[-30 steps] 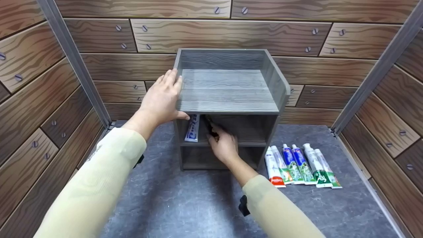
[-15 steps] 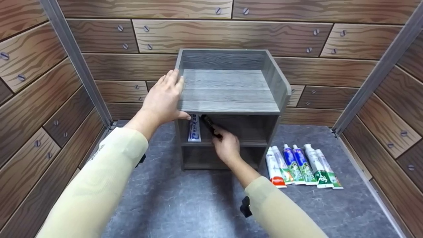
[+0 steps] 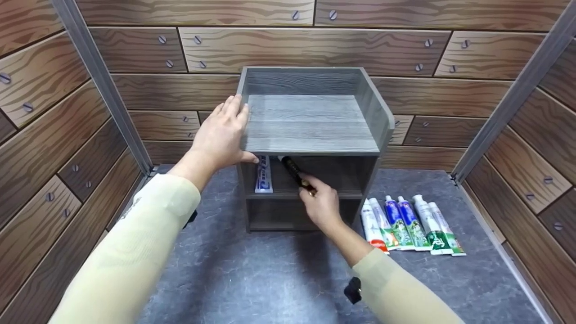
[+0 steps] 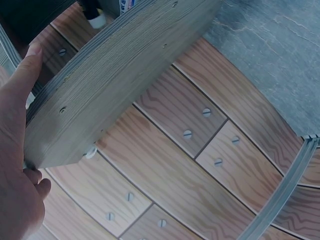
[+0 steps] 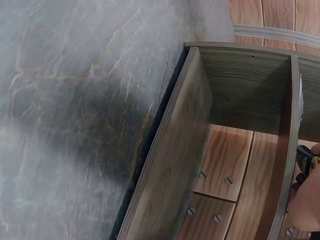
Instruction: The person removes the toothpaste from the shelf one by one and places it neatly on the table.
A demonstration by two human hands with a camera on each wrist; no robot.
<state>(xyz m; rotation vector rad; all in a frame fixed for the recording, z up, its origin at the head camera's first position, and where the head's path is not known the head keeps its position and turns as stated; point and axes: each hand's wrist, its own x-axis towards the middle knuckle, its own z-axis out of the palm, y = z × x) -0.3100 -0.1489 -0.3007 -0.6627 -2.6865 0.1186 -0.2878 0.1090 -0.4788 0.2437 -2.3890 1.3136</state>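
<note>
A grey wood-grain shelf unit (image 3: 310,121) stands at the centre of the head view. My left hand (image 3: 220,132) rests on its left side panel, fingers extended along the upper edge and thumb at the front. On the middle shelf, at the left, lies a white and blue toothpaste tube (image 3: 264,176). My right hand (image 3: 321,202) pinches the near end of a black toothpaste tube (image 3: 292,168) with gold lettering, to the right of the white one. In the left wrist view the black tube's white cap (image 4: 97,21) points inward.
Several toothpaste tubes (image 3: 407,225) lie side by side on the grey marbled floor (image 3: 252,279), right of the unit. Wood-patterned walls (image 3: 315,49) with metal corner strips (image 3: 103,90) enclose the space. The lower compartment (image 3: 279,215) sits beneath the middle shelf.
My right hand has drawn back to the right and slightly toward me, still holding the black tube. The white and blue tube has straightened. My left hand has stayed in place.
</note>
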